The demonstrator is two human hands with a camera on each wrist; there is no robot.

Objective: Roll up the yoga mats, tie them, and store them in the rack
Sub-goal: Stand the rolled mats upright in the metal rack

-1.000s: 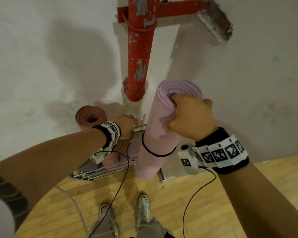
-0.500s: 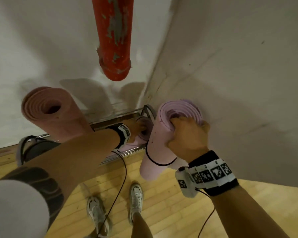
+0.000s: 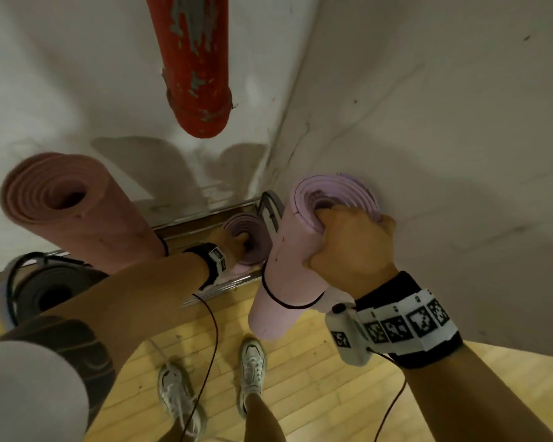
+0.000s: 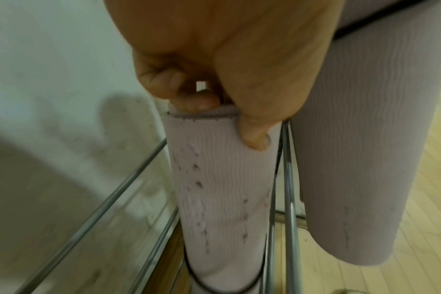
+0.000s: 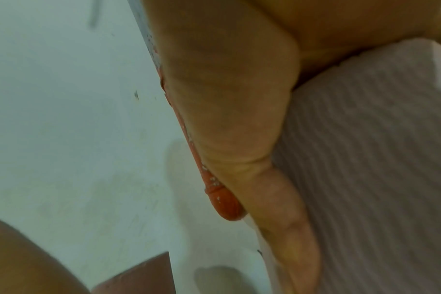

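The pale pink rolled mat, bound by a thin black band, stands nearly upright in the corner, its lower end above the wooden floor just outside the chrome wire rack. The right hand grips its top end, fingers hooked into the spiral core and the thumb pressed down the ribbed outside; the forearm reaches in from the lower right with a marker-printed wristband. Beside it, a shorter lilac rolled mat stands inside the rack, also banded near its base. The left hand clamps its upper rim, fingertips tucked over the edge and thumb on the outer face, the arm stretched straight forward. Further left, a dusty pink rolled mat leans against the white wall, and a dark grey rolled mat stands at the far left. A peeling red pipe hangs above. White sneakers stand on the floor below.
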